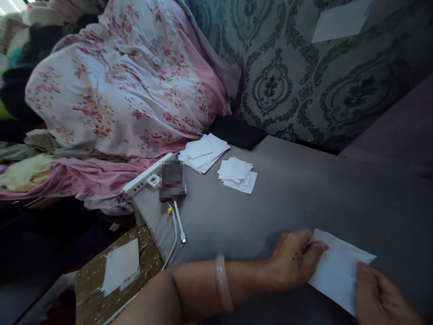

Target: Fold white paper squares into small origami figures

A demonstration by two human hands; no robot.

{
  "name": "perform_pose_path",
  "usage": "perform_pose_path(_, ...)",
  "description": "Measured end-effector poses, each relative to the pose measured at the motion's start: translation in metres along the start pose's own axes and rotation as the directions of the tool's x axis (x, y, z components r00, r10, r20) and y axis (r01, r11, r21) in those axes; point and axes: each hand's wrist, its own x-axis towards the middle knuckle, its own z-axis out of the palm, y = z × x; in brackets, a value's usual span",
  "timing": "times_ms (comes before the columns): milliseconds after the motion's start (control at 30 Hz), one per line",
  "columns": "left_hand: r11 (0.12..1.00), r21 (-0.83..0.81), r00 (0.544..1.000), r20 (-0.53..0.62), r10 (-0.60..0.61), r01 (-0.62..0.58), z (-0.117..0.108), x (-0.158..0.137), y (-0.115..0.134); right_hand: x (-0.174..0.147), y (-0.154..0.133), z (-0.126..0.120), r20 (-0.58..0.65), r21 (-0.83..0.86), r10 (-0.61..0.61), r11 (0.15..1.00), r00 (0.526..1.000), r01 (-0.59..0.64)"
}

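Note:
A white sheet of paper [338, 266] is held between both hands above the grey surface at the lower right. My left hand [297, 255], with a pale bangle [223, 280] on its forearm, pinches the paper's left edge with the thumb on top. My right hand [379, 289] grips the opposite edge, its fingers partly hidden at the frame's bottom. Farther back lies a stack of white papers [206, 151]. Beside it is a smaller pile of white paper pieces [235, 171], loosely overlapped.
A white power strip [149, 174] and a blurred-out device [172, 180] with a white cable [179, 223] sit at the left edge. White papers [122, 266] lie on a cardboard box [88, 280]. Floral cloth [135, 90] is heaped behind, near a patterned wall [274, 81].

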Motion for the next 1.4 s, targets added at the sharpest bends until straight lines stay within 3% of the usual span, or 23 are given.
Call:
perform_pose_path(100,0.997,0.076,1.000,-0.005,0.006,-0.005,-0.003,0.000,0.002,0.005,0.008,0.001,0.038,-0.115,0.051,0.992,0.998,-0.046)
perform_pose_path(233,0.978,0.196,0.998,0.028,0.065,-0.069,-0.007,0.004,-0.004,0.008,0.001,0.000,0.048,-0.115,0.122,0.987,0.991,-0.116)
perform_pose_path(433,0.978,0.188,0.995,-0.015,0.096,-0.092,-0.012,0.012,-0.019,0.000,-0.008,0.007,-0.017,0.313,0.003,0.950,1.000,0.002)
perform_pose_path(533,0.961,0.268,0.994,-0.063,0.085,-0.065,-0.015,0.017,-0.021,0.001,0.001,0.008,-0.069,0.423,-0.059,0.902,0.996,0.083)
perform_pose_path(633,0.948,0.305,0.990,-0.068,0.122,-0.095,-0.021,0.019,-0.021,-0.002,0.006,0.004,-0.182,0.313,-0.128,0.932,0.975,0.181)
perform_pose_path(700,0.922,0.374,0.987,-0.076,0.138,-0.100,-0.025,0.018,-0.021,-0.008,0.005,0.001,-0.204,0.204,-0.274,0.927,0.940,0.315)
perform_pose_path(800,0.871,0.483,0.987,-0.071,0.141,-0.090,-0.030,0.018,-0.022,-0.020,-0.002,0.002,-0.091,0.075,-0.531,0.840,0.843,0.537)
perform_pose_path(867,0.821,0.551,0.971,-0.076,0.229,-0.150,-0.032,0.018,-0.022,-0.027,-0.005,0.003,0.033,-0.030,-0.615,0.787,0.788,0.616)
perform_pose_path(967,0.688,0.659,0.874,-0.096,0.477,-0.303,-0.034,0.016,-0.019,-0.033,-0.006,0.004,0.151,-0.160,-0.623,0.751,0.768,0.641)
perform_pose_path(1067,0.546,0.675,0.793,0.096,0.602,-0.497,-0.034,0.012,-0.013,-0.034,-0.006,0.004,0.181,-0.206,-0.609,0.745,0.773,0.635)
perform_pose_path(1200,0.493,0.570,0.749,0.421,0.512,-0.658,-0.033,0.008,-0.010,-0.034,-0.006,0.003,0.182,-0.213,-0.599,0.750,0.780,0.626)
perform_pose_path(1300,0.465,0.581,0.744,0.511,0.431,-0.668,-0.034,0.006,-0.011,-0.034,-0.004,0.004,0.167,-0.215,-0.585,0.764,0.794,0.608)
perform_pose_path(1400,0.416,0.612,0.739,0.525,0.422,-0.672,-0.034,0.004,-0.009,-0.034,-0.003,0.004,0.152,-0.218,-0.567,0.780,0.810,0.587)
